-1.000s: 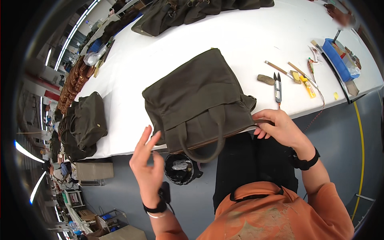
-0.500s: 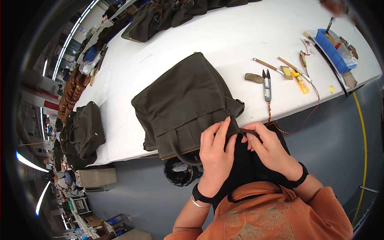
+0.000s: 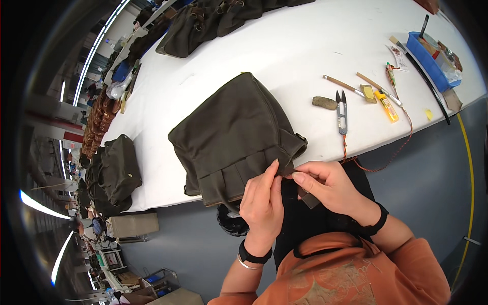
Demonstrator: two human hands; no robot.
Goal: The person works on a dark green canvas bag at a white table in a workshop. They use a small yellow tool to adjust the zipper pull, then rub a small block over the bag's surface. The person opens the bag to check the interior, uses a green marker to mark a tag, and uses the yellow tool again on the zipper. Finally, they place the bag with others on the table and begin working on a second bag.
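Right hand (image 3: 328,185) pinches a dark strip (image 3: 310,201) beside the left hand (image 3: 262,206), whose grip cannot be told where it meets the olive bag (image 3: 223,129) lying at the front edge of the white table (image 3: 295,48), and a hard pull could conceivably drag the bag off.

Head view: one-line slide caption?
Left hand at the near edge of a dark bag, right hand holding a dark strip, snips lying to the right on the white table.

The bag (image 3: 223,127) is dark olive, the tabletop (image 3: 300,56) white. Far right, a blue tray (image 3: 428,63); near, an orange shirt (image 3: 394,269) with tan print (image 3: 338,274).
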